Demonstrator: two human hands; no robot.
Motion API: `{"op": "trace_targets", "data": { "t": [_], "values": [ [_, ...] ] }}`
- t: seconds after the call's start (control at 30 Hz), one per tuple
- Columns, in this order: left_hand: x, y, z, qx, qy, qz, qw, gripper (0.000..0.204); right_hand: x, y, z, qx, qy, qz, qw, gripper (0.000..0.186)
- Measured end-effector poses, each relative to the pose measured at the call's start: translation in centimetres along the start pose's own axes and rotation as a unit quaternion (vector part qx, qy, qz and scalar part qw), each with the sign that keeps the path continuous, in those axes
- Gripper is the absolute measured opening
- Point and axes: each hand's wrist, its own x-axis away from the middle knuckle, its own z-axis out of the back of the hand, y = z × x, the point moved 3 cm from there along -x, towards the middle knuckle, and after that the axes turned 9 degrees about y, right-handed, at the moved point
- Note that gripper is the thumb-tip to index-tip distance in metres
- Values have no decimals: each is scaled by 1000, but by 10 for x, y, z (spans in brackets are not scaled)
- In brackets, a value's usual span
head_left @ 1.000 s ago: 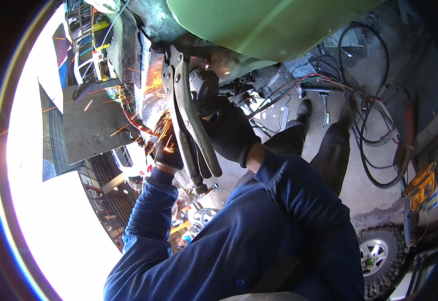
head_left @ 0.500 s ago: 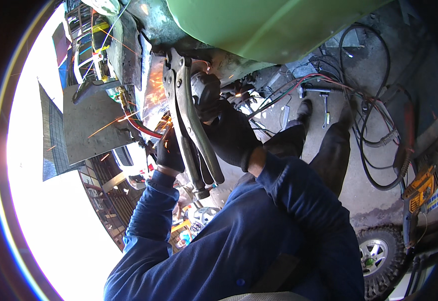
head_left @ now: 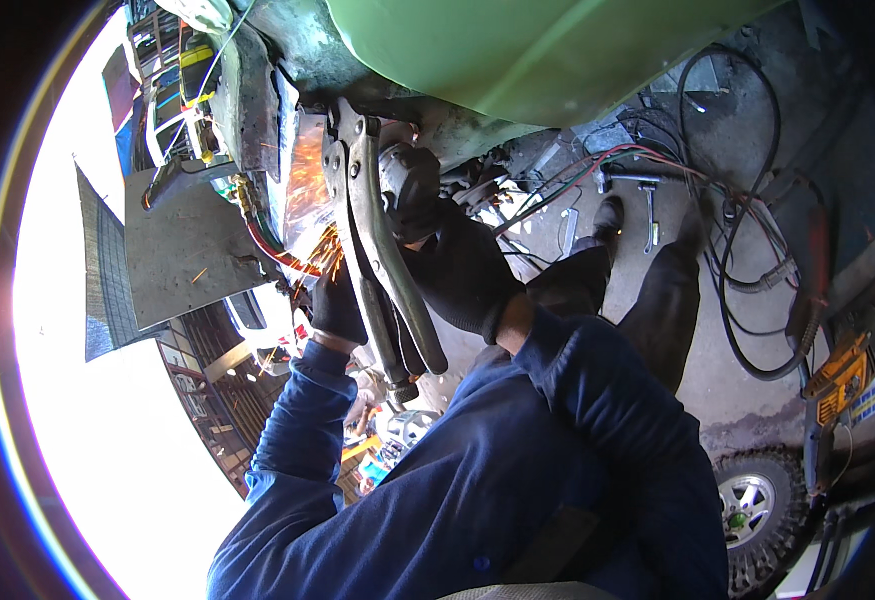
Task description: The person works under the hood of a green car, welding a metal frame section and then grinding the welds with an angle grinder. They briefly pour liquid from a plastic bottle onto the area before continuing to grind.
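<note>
Large metal locking pliers [head_left: 383, 235] are clamped to the work at the vehicle body, their handles hanging down between my hands. My right hand [head_left: 462, 270], in a black glove, is closed around a dark power tool that looks like an angle grinder [head_left: 409, 188], just right of the pliers. My left hand [head_left: 338, 308], gloved too, is closed left of the pliers; what it grips is hidden behind them. Orange sparks [head_left: 327, 245] burst just above its fingers. Sparks light up a metal panel [head_left: 305, 175] behind the pliers. The grinder's disc is out of sight.
A pale green body panel [head_left: 547, 50] overhangs the top. Red and green hoses [head_left: 647, 152] and black cable loops [head_left: 725, 300] cross the floor on the right, near a hammer [head_left: 649, 205]. Further right are a yellow power tool [head_left: 842, 375] and a wheel [head_left: 752, 510]. A grey sheet [head_left: 182, 245] stands left.
The spark spray has shifted, now denser just above my left hand, with fewer long streaks to the left. Both hands and the pliers have barely moved.
</note>
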Motion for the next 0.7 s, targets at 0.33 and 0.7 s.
{"op": "trace_targets", "data": {
  "t": [0.33,0.7],
  "values": [
    [-1,8,1,-13,-6,0,1000,49,-3,2,-2,40,5,47,998,62],
    [15,13,-5,-37,2,-7,999,50,8,-3,-1,10,-51,-9,999,67]
  ]
}}
